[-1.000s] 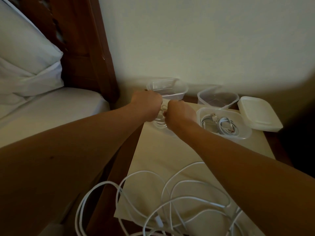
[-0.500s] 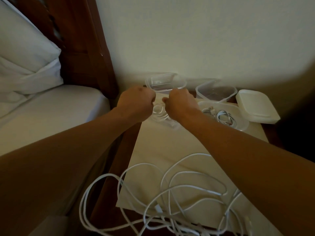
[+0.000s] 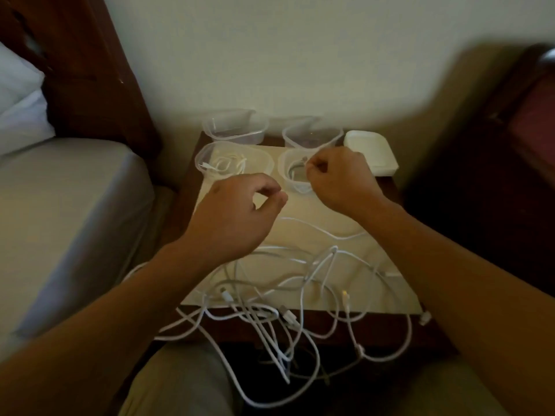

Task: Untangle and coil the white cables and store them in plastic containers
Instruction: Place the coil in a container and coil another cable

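On the tabletop (image 3: pixel 315 211), the tangle of white cables (image 3: pixel 300 283) sprawls crosswise, loops spilling over the near edge. Its knots could snag and tip the near-right container (image 3: pixel 295 172), I judge. The left hand (image 3: pixel 237 217) and right hand (image 3: pixel 336 178) each appear to pinch one cable strand (image 3: pixel 318 226), fingers curled. Two containers already hold coils.

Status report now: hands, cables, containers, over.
Left hand and right hand curled above the table, grip unclear. Two front containers hold coiled cables. Tangled cables still loose.
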`<state>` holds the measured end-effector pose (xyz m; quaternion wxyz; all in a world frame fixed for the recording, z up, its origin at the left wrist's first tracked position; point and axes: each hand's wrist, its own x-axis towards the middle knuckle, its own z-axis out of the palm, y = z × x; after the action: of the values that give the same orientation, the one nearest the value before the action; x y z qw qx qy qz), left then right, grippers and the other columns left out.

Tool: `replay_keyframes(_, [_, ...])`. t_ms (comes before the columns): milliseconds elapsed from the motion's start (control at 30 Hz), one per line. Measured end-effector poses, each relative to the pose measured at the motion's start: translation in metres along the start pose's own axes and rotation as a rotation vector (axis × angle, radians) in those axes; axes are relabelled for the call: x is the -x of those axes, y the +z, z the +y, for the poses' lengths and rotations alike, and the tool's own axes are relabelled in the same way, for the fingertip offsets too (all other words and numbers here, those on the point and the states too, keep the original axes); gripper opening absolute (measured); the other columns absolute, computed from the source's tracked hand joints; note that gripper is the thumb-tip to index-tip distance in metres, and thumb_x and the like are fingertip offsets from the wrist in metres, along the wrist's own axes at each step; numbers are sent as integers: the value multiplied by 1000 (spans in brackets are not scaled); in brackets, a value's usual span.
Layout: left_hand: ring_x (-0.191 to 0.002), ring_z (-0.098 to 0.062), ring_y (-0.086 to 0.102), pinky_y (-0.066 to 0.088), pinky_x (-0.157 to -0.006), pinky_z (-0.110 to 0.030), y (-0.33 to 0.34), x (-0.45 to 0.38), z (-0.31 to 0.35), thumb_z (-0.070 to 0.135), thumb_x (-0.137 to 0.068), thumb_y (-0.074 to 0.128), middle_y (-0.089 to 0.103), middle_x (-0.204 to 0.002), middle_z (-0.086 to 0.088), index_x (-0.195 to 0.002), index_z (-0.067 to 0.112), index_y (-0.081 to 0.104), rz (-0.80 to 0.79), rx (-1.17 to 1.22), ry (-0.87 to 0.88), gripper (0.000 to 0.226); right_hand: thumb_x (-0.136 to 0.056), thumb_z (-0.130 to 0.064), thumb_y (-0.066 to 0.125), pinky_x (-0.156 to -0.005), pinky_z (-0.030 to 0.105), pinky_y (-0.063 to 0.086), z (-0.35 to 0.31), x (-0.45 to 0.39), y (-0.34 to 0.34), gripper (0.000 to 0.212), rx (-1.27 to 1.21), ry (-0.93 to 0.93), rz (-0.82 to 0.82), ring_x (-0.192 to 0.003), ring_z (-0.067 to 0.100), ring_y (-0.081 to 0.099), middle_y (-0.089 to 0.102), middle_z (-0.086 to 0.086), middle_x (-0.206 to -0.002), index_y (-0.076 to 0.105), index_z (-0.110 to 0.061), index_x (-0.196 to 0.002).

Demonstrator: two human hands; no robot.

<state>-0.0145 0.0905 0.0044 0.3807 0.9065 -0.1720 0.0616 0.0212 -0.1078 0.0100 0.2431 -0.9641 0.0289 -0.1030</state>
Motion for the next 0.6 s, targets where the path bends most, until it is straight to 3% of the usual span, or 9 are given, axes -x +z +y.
replay_keyframes(67, [-95,-6,63,53,-87,-36,3,16,21,55,-95,55,68,-111,17,-109,33,71,-32,16,82,30,-98,-24,55,-74,36,58,17,24,-14,24,-46,34,17,-76,19,66,74,4,-85,75,-12,-91])
replay_keyframes(167, [-129,-18,49,44,-105,-48,15,41,46,74,-89,45,53,-142,11,-135,40,53,-232,-234,198,58,-100,-19,54,-84,24,48,42,64,-26,25,-106,105,47,-94,11,63,72,0,-111,72,-16,-117])
replay_keyframes(200, [-139,-23,39,37,-111,-52,23,51,51,76,-87,46,39,-155,7,-146,42,39,-309,-407,207,68,-100,-18,53,-90,28,48,51,76,-26,30,-108,127,57,-104,13,62,68,0,-120,68,-18,-126])
replay_keyframes(267, [-151,-37,16,22,-118,-62,43,72,52,72,-85,56,8,-168,-3,-157,41,7,-419,-682,216,92,-100,-21,50,-108,47,43,66,97,-21,41,-23,200,35,-130,24,51,54,2,-143,56,-23,-140])
replay_keyframes(367, [-154,-43,-6,6,-118,-69,63,83,37,68,-85,62,-16,-169,-5,-155,38,-22,-529,-799,136,114,-102,-41,45,-114,62,23,83,122,-12,59,244,378,-165,-149,35,20,20,3,-165,25,-29,-156])
replay_keyframes(467, [-155,-40,-7,6,-119,-69,59,62,17,68,-86,61,-17,-170,-2,-156,41,-19,-563,-750,-11,109,-103,-56,36,-117,68,10,97,133,-2,69,262,465,-344,-154,40,0,1,8,-170,9,-28,-161])
replay_keyframes(600, [-155,-37,1,12,-119,-69,44,36,-5,47,-97,57,-10,-171,-2,-158,42,0,-514,-788,-21,84,-104,-58,31,-120,66,4,104,139,9,68,160,436,-391,-156,39,-7,-1,8,-171,11,-27,-162])
